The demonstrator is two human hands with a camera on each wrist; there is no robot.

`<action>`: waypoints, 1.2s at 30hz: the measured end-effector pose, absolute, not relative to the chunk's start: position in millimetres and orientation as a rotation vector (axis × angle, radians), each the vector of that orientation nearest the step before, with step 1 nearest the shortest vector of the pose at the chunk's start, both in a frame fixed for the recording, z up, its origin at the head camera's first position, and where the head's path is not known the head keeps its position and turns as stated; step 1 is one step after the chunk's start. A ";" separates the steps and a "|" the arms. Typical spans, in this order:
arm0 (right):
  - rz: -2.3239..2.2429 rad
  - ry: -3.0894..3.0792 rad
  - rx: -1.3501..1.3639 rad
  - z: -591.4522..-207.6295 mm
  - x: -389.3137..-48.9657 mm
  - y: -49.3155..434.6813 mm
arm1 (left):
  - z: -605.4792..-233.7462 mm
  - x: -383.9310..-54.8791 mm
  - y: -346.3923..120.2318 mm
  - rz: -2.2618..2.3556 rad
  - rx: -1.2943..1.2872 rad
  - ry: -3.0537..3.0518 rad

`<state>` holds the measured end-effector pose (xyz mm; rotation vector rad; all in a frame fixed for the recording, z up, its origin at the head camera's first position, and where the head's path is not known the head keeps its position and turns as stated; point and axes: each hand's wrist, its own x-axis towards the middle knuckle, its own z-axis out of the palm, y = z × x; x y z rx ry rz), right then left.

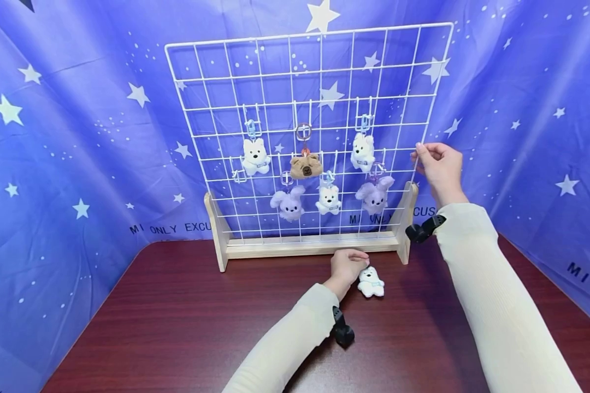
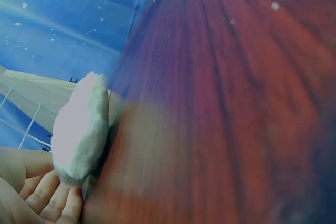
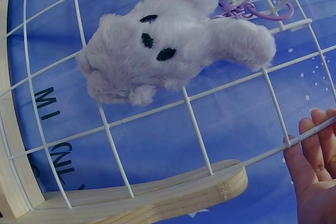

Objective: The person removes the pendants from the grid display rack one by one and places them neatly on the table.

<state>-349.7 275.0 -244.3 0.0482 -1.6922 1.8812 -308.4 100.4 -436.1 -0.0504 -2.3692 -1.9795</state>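
Observation:
Low over the table my left hand pinches the top of a white plush bear keychain. The left wrist view has the white plush hanging just beyond the fingers of that hand. My right hand grips the right edge wire of the white grid panel with thumb and fingers. Close by, in the right wrist view, a purple plush rabbit keychain hangs on the grid by a purple ring, with the right hand at the edge wire.
On the grid's hooks hang more white plush bears, a brown plush head and another purple rabbit. A bare hook sticks out at left. The wooden stand rests on the dark red table, before a starry blue curtain.

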 end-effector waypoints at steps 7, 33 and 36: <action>1.884 -1.704 0.047 -243.5 -348.7 275.1 | -429.0 -308.6 73.6 -1.891 -0.214 -2.389; 1.885 -1.733 0.079 -243.5 -347.7 276.8 | -264.7 -292.8 -77.1 -1.548 -0.581 -2.029; 1.881 -1.736 0.081 -244.1 -349.2 276.6 | -245.5 -292.8 -84.7 -1.539 -0.552 -1.968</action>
